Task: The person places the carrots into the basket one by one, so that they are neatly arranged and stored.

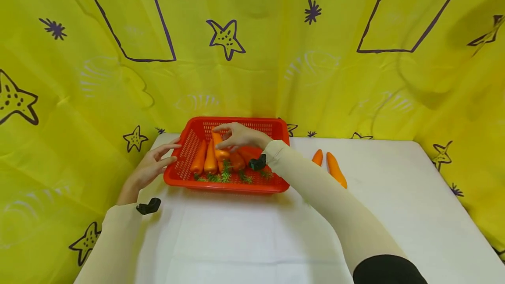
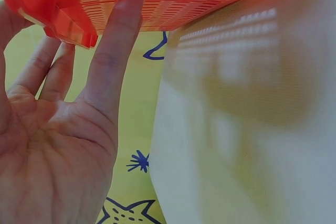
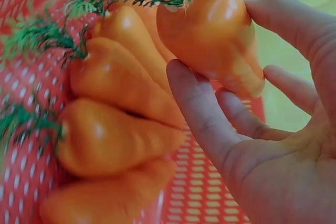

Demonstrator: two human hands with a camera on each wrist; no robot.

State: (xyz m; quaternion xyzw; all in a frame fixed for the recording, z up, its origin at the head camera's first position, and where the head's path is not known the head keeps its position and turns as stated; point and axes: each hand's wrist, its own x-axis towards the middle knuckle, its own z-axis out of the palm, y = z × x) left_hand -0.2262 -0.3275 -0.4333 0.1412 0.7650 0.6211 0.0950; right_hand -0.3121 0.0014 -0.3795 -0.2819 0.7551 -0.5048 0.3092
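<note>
My right hand (image 1: 242, 137) pinches an orange toy carrot (image 3: 210, 30) with green leaves between thumb and fingertips, over the left part of a red perforated plastic basket (image 1: 225, 189). Beneath it several more carrots (image 3: 107, 140) lie side by side in the basket, their leafy ends toward the near wall. At the basket's left side is my left hand (image 1: 151, 165), fingers extended. One of its fingers (image 2: 107, 59) touches the slotted outer wall in the left wrist view. My right forearm partly covers the basket's right side.
Two loose carrots, one (image 1: 336, 170) in fuller view and another (image 1: 317, 157) partly behind my forearm, lie right of the basket on the white table (image 1: 232, 231). Yellow curtains (image 1: 260, 78) with drawn stars enclose the table's back and sides.
</note>
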